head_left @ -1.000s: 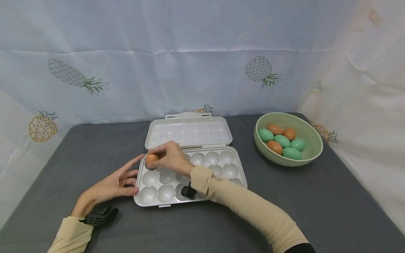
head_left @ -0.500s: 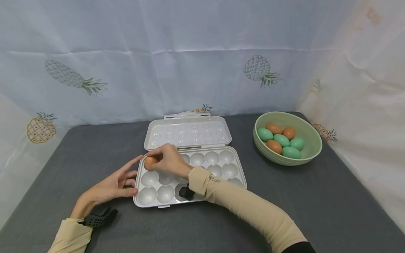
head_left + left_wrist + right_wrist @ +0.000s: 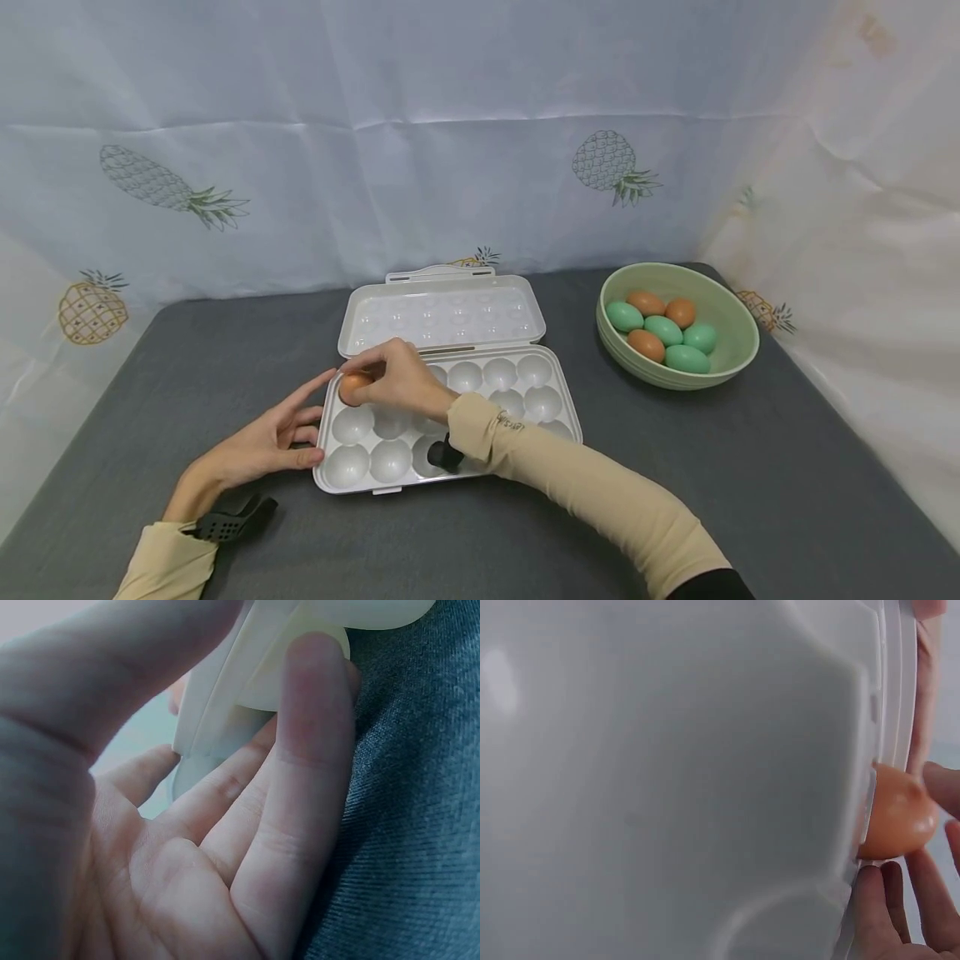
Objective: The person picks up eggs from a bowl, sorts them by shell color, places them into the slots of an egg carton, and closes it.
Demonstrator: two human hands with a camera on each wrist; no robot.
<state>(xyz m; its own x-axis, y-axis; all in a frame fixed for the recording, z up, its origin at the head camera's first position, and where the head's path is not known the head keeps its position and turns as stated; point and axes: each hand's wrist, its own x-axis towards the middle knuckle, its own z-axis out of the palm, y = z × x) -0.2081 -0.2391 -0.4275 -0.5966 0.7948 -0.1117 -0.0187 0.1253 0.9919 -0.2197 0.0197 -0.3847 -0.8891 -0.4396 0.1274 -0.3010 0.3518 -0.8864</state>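
A white plastic egg tray (image 3: 327, 481) lies on the dark cloth, its hinged lid (image 3: 442, 311) folded back behind it. My right hand (image 3: 401, 379) pinches a brown egg (image 3: 354, 388) at the far-left cup, between thumb and fingers. In the right wrist view, that egg (image 3: 900, 814) shows beside the tray's wall, and the fingertips (image 3: 872, 889) are around it. My left hand (image 3: 262, 442) lies along the tray's left side, index finger toward the far corner and thumb near the front. Close up in the left wrist view, its fingers (image 3: 315, 750) rest against the tray's edge.
A pale green bowl (image 3: 735, 342) at the right back holds several brown and green eggs (image 3: 686, 359). A pineapple-print curtain (image 3: 420, 192) hangs behind the table. My right forearm (image 3: 592, 475) crosses over the tray's front-right part.
The brown egg sits slightly lower in the far-left cup, still in the right hand's pinch. My left hand stays at the tray's side. The whole head view has shifted a little.
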